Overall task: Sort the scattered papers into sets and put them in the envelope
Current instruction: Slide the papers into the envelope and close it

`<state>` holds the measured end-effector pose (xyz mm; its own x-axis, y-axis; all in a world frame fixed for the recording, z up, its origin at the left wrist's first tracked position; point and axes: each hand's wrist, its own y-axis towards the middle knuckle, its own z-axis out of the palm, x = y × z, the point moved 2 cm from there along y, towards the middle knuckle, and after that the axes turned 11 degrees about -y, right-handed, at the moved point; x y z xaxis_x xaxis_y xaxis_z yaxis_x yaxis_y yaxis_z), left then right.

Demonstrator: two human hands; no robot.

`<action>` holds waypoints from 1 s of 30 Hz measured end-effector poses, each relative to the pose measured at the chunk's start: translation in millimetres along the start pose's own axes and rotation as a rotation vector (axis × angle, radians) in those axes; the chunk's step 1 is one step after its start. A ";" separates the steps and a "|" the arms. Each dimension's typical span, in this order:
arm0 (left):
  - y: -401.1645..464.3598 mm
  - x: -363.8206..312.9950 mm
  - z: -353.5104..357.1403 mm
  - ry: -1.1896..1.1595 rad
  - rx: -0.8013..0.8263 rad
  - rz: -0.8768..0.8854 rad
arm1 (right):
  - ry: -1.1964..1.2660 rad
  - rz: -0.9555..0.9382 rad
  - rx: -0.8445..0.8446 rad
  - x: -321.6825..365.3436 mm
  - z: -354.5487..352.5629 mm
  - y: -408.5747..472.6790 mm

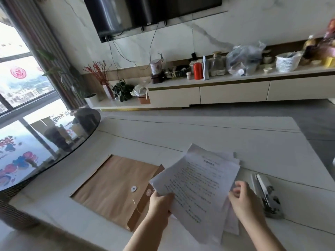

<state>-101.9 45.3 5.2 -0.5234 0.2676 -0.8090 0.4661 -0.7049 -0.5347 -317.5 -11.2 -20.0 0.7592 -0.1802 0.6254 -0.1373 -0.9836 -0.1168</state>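
A person is sitting or standing at a white marble-look counter (235, 142), sorting printed papers (197, 185) beside a brown envelope (110, 185). The left hand (160, 201) is gripping the left edge of the top sheets, thumb lying over the printed face and fingers curled beneath, lifting the bundle at a slant so that its left corner is hanging over the envelope's flap. The right hand (243, 196) is hovering at the right edge of the papers with its fingers loosely curled; whether it is pinching a sheet or only touching the edge cannot be told, as that part is blurred. More sheets are lying fanned out underneath, showing past the top and right sides of the lifted pages. The envelope is lying flat on the counter, just left of the papers, its flap folded open toward the person's left hand, with two round string-tie buttons and a thin string showing near the flap. A metallic stapler (266, 194) is resting on the counter just right of the right hand. Beyond the counter, a low white TV cabinet (235, 91) is carrying jars, a red canister (198, 70), a white basket (287, 62) and a plastic bag, under a wall-mounted television (154, 11). A round glass table (45, 142) is standing at left by the window.
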 end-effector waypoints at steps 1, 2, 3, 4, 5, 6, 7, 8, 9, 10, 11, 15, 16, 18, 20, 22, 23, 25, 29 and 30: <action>5.8 1.7 -2.2 0.016 0.012 0.009 | -0.003 -0.063 -0.079 6.4 -5.3 10.1; 9.8 3.2 -3.1 0.027 0.024 0.005 | -0.010 -0.135 -0.125 16.4 -9.4 22.1; 15.7 5.9 -2.9 0.037 0.042 0.000 | -0.029 -0.207 -0.141 28.2 -11.6 36.3; 21.6 8.2 -2.4 0.036 0.054 -0.006 | -0.043 -0.271 -0.125 39.8 -11.0 52.4; 26.9 10.4 -2.0 0.029 0.066 -0.012 | -0.050 -0.314 -0.078 52.1 -8.9 68.6; 30.6 11.7 -1.0 0.011 0.075 -0.013 | -0.069 -0.339 -0.019 63.1 -5.1 84.2; 33.5 12.7 -0.1 -0.015 0.092 -0.005 | -0.105 -0.350 0.030 71.6 -0.3 99.2; 36.2 13.3 0.0 -0.041 0.109 0.003 | -0.146 -0.345 0.061 77.3 5.2 114.1; 40.0 14.0 -0.4 -0.061 0.129 0.008 | -0.180 -0.319 0.082 80.1 9.8 128.8; 44.5 15.5 -1.7 -0.074 0.149 0.007 | -0.207 -0.284 0.103 80.3 14.3 142.7; 49.8 17.5 -2.8 -0.083 0.178 0.008 | -0.227 -0.249 0.139 78.4 19.0 154.7; 62.7 19.6 -6.0 -0.090 0.234 -0.002 | -0.249 -0.187 0.211 70.9 31.4 179.6; 62.2 19.2 -7.1 -0.097 0.232 -0.007 | -0.247 -0.189 0.162 70.8 31.4 181.0; 60.9 18.3 -10.3 -0.111 0.239 -0.027 | -0.162 -0.209 0.106 71.5 25.2 180.5; 60.1 18.1 -15.5 -0.115 0.237 -0.041 | -0.081 -0.200 0.201 68.8 15.2 173.2; 59.4 17.9 -21.4 -0.118 0.215 -0.057 | -0.051 -0.195 0.340 63.0 6.4 165.0; 58.4 17.8 -23.5 -0.120 0.205 -0.065 | -0.049 -0.199 0.384 62.7 0.5 158.9; 55.7 16.6 -26.8 -0.114 0.185 -0.068 | -0.102 -0.274 0.390 64.8 -8.0 151.5; 47.7 4.5 -30.3 -0.046 0.178 -0.004 | -0.047 -0.356 0.277 84.1 -43.0 133.3; 42.4 -0.2 -31.4 -0.008 0.162 0.016 | -0.025 -0.370 0.245 89.7 -57.2 126.1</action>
<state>-59.5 36.0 -25.0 -0.5230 0.2503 -0.8147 0.3534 -0.8062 -0.4745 -303.2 -151.6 65.5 0.7440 0.1871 0.6414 0.2994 -0.9516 -0.0698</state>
